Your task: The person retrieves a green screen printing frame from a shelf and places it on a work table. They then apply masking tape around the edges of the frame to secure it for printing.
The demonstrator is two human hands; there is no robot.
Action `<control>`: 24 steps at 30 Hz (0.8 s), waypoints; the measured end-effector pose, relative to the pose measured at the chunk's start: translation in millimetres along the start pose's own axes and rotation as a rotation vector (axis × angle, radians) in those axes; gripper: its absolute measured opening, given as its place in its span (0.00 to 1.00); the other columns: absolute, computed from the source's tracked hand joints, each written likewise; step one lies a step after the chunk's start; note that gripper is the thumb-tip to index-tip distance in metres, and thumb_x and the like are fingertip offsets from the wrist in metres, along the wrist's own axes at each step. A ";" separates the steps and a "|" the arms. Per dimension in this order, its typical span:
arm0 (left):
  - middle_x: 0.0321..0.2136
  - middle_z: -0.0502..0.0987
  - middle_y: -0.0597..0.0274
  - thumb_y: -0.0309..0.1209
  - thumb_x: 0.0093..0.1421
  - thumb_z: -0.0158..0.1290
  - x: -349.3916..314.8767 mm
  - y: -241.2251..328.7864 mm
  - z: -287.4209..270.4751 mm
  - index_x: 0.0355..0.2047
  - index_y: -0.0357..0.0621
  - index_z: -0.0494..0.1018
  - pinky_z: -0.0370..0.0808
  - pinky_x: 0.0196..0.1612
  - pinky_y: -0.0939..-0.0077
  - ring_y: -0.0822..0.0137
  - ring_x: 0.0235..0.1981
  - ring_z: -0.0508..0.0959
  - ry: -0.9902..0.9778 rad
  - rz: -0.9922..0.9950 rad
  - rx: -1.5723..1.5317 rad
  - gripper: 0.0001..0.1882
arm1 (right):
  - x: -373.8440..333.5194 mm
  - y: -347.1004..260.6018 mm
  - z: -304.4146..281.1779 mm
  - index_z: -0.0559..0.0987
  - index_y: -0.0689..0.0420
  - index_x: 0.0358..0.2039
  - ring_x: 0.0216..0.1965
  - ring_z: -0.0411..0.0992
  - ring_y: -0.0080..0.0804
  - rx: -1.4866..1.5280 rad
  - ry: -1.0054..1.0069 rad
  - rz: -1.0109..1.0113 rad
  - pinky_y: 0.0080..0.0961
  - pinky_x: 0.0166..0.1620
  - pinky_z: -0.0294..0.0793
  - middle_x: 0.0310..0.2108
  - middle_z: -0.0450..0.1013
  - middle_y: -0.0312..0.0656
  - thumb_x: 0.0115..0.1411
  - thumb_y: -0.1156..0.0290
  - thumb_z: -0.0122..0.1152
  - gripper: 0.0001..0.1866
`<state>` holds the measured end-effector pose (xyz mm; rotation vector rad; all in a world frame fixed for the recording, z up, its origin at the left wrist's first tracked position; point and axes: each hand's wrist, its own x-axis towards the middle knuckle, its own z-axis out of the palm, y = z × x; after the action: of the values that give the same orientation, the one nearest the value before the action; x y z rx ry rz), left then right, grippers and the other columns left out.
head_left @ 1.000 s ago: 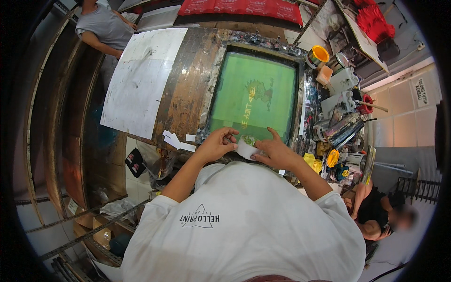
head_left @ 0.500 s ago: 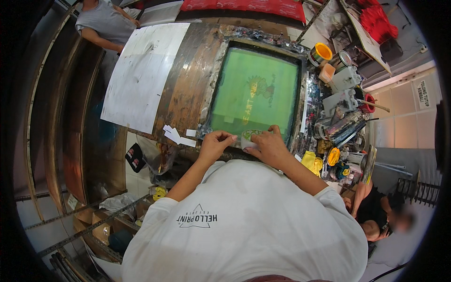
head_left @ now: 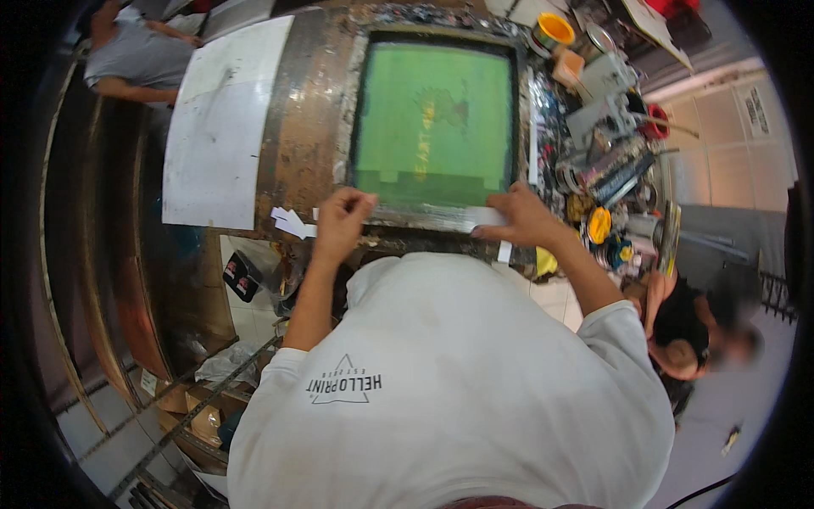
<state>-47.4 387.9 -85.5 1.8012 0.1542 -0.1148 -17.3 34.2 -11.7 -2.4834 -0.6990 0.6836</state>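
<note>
A screen-printing frame (head_left: 354, 110) with a green mesh (head_left: 437, 85) lies on the worktable, its faint yellow and dark design on the right half of the mesh. Along its near edge a shiny clear strip of tape (head_left: 420, 217) runs between my hands. My left hand (head_left: 341, 225) pinches at the strip's left end, by the frame's near left corner. At the near right corner, the fingers of my right hand (head_left: 524, 219) close around a pale roll of tape (head_left: 485, 219), seen mostly from the side and partly covered by the hand.
Small white paper pieces (head_left: 291, 222) lie left of my left hand. A large white board (head_left: 222, 127) covers the table's left part. Ink cans, including a yellow one (head_left: 554, 31), and tools crowd the right side. One person (head_left: 140, 59) stands far left; another (head_left: 678, 327) is at right.
My hands have moved apart, the right one going rightward with the tape roll, and a clear strip now spans between them. The view has shifted, so the frame appears farther left and higher.
</note>
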 end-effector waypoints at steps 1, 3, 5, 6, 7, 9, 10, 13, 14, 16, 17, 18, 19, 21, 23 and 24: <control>0.25 0.76 0.72 0.32 0.64 0.64 3.5 -14.4 -10.3 0.34 0.37 0.80 0.70 0.34 0.80 0.79 0.29 0.71 0.032 0.000 0.013 0.10 | -13.3 23.5 0.4 0.83 0.58 0.39 0.40 0.69 0.52 -0.063 -0.039 0.067 0.43 0.50 0.67 0.32 0.77 0.50 0.56 0.42 0.68 0.28; 0.28 0.79 0.69 0.33 0.65 0.64 9.2 -41.7 -44.4 0.35 0.37 0.81 0.71 0.35 0.80 0.78 0.29 0.73 0.124 0.005 0.013 0.10 | -47.4 67.1 1.3 0.83 0.57 0.37 0.37 0.69 0.53 -0.099 -0.040 0.129 0.45 0.48 0.68 0.29 0.77 0.53 0.57 0.43 0.65 0.27; 0.28 0.79 0.69 0.35 0.66 0.63 13.5 -58.5 -74.7 0.36 0.38 0.81 0.70 0.35 0.82 0.80 0.29 0.73 0.123 -0.119 0.143 0.11 | -70.8 98.7 6.7 0.83 0.58 0.36 0.37 0.71 0.57 -0.053 0.067 0.123 0.47 0.48 0.69 0.28 0.77 0.55 0.57 0.44 0.63 0.26; 0.28 0.79 0.69 0.35 0.67 0.62 14.3 -74.8 -78.8 0.36 0.37 0.80 0.70 0.35 0.82 0.80 0.30 0.72 0.080 -0.131 0.107 0.11 | -76.0 113.9 18.1 0.83 0.59 0.36 0.37 0.72 0.57 -0.032 0.119 0.109 0.48 0.47 0.69 0.28 0.77 0.55 0.57 0.46 0.63 0.25; 0.28 0.78 0.70 0.36 0.67 0.62 13.4 -89.5 -76.6 0.36 0.37 0.80 0.69 0.35 0.82 0.81 0.30 0.72 0.040 -0.145 0.070 0.12 | -79.0 124.1 27.0 0.83 0.59 0.36 0.37 0.73 0.58 -0.012 0.169 0.094 0.49 0.46 0.70 0.28 0.77 0.55 0.56 0.47 0.63 0.24; 0.29 0.78 0.70 0.36 0.68 0.61 19.5 -102.2 -64.9 0.36 0.37 0.79 0.69 0.35 0.82 0.81 0.30 0.72 0.034 -0.164 0.024 0.13 | -69.2 126.7 32.4 0.83 0.60 0.37 0.39 0.74 0.59 -0.052 0.071 0.171 0.50 0.45 0.72 0.32 0.78 0.56 0.56 0.48 0.64 0.25; 0.29 0.77 0.71 0.37 0.68 0.61 21.0 -107.3 -59.6 0.37 0.37 0.79 0.69 0.35 0.82 0.81 0.30 0.71 0.035 -0.172 0.001 0.13 | -63.8 124.3 35.8 0.83 0.61 0.38 0.40 0.75 0.59 -0.072 0.022 0.204 0.51 0.45 0.72 0.33 0.78 0.57 0.57 0.49 0.64 0.25; 0.29 0.77 0.70 0.38 0.68 0.61 18.7 -150.3 -61.8 0.37 0.36 0.78 0.69 0.36 0.81 0.79 0.31 0.72 0.026 -0.101 0.052 0.15 | -53.5 115.2 40.7 0.83 0.61 0.40 0.40 0.78 0.58 0.004 0.032 0.195 0.50 0.46 0.75 0.35 0.79 0.57 0.56 0.50 0.65 0.24; 0.29 0.77 0.70 0.38 0.68 0.61 21.9 -146.8 -59.0 0.36 0.36 0.78 0.69 0.36 0.80 0.79 0.31 0.72 0.032 -0.089 0.089 0.15 | -50.7 117.3 46.5 0.84 0.61 0.41 0.40 0.78 0.59 -0.040 0.012 0.202 0.48 0.48 0.77 0.37 0.80 0.58 0.56 0.50 0.65 0.25; 0.28 0.77 0.70 0.39 0.68 0.61 22.7 -139.4 -55.5 0.36 0.36 0.79 0.70 0.35 0.79 0.77 0.30 0.72 0.047 -0.064 0.163 0.15 | -51.4 119.7 55.8 0.84 0.59 0.42 0.39 0.79 0.58 -0.099 0.002 0.251 0.48 0.47 0.78 0.37 0.81 0.57 0.58 0.44 0.64 0.29; 0.27 0.77 0.69 0.39 0.67 0.61 20.7 -138.1 -59.0 0.35 0.36 0.78 0.70 0.35 0.78 0.77 0.30 0.72 0.077 -0.058 0.205 0.15 | -47.4 120.5 58.6 0.85 0.59 0.42 0.39 0.80 0.57 -0.130 -0.004 0.262 0.48 0.47 0.78 0.37 0.81 0.57 0.58 0.40 0.63 0.31; 0.27 0.77 0.69 0.39 0.67 0.61 25.0 -134.7 -64.1 0.35 0.36 0.78 0.70 0.35 0.78 0.77 0.29 0.72 0.111 -0.039 0.247 0.15 | -43.3 123.1 60.1 0.85 0.58 0.42 0.40 0.80 0.57 -0.216 -0.046 0.366 0.49 0.47 0.78 0.37 0.81 0.58 0.58 0.36 0.60 0.34; 0.26 0.76 0.69 0.39 0.67 0.62 27.4 -131.2 -69.3 0.34 0.36 0.78 0.70 0.34 0.77 0.77 0.29 0.72 0.145 -0.019 0.288 0.16 | -43.7 125.1 63.6 0.85 0.57 0.42 0.40 0.80 0.56 -0.302 -0.087 0.470 0.49 0.47 0.78 0.37 0.81 0.58 0.58 0.32 0.58 0.37; 0.24 0.75 0.68 0.38 0.66 0.62 27.8 -123.1 -77.9 0.34 0.35 0.78 0.70 0.33 0.77 0.76 0.28 0.71 0.161 0.011 0.351 0.15 | -38.9 120.5 64.0 0.86 0.56 0.41 0.40 0.81 0.54 -0.404 -0.135 0.535 0.50 0.46 0.79 0.37 0.81 0.57 0.57 0.23 0.52 0.44; 0.23 0.73 0.68 0.36 0.66 0.62 30.3 -92.7 -86.1 0.33 0.35 0.78 0.70 0.33 0.77 0.75 0.28 0.71 0.190 -0.029 0.329 0.14 | -42.0 106.8 54.3 0.86 0.57 0.41 0.39 0.81 0.53 -0.350 -0.120 0.472 0.50 0.45 0.79 0.37 0.82 0.56 0.56 0.22 0.51 0.45; 0.26 0.75 0.66 0.35 0.67 0.60 30.1 -77.5 -98.0 0.35 0.35 0.77 0.71 0.34 0.76 0.75 0.28 0.71 0.183 0.021 0.351 0.13 | -45.5 99.7 48.6 0.85 0.58 0.42 0.39 0.81 0.54 -0.274 -0.092 0.433 0.50 0.43 0.80 0.37 0.82 0.56 0.57 0.25 0.54 0.43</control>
<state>-31.0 502.3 -141.8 2.1629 0.2581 0.0423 -44.6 -53.5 -88.7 -2.9099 -0.2972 0.9115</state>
